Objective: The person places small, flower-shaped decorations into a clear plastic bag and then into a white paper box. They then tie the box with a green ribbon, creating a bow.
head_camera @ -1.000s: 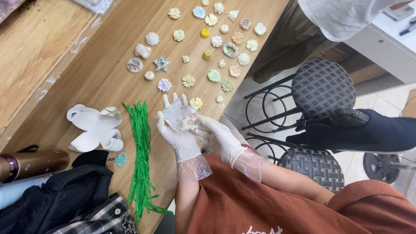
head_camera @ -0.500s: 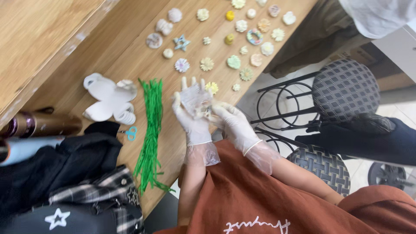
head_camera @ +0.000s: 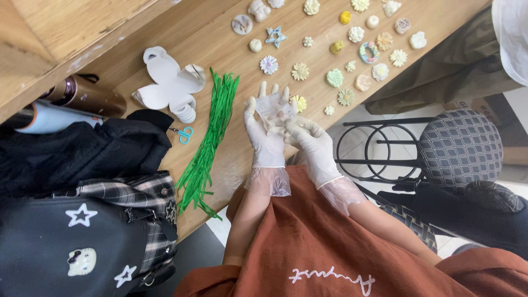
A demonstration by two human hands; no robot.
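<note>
**Gloved hands on a small clear pouch above the bench edge**

From my feed I see both hands in thin, whitish, slightly wrinkled gloves. The left hand (head_camera: 265, 136) is spread, fingers pointing up and apart, with a small clear plastic pouch (head_camera: 275, 109) lying flat against its palm and fingers; small pale bits show through the film. The right hand (head_camera: 311, 140) comes in from the side, its grip pinched together on the pouch's lower edge. The pouch sits over the near edge of the wooden bench (head_camera: 220, 49), just beside a yellow flower-shaped piece (head_camera: 300, 103).

Further up the bench, rows of small moulded flowers (head_camera: 335, 77), matte and pastel, lie spread apart, among them a blue star shape (head_camera: 275, 36). To the left lies a bundle of thin green strips (head_camera: 212, 132), long and flat. Beside it are a white paper cut-out with rounded lobes (head_camera: 168, 82) and tiny blue-handled scissors (head_camera: 184, 133). A brown cylindrical bottle (head_camera: 88, 96) lies against dark clothing (head_camera: 82, 148).
</note>
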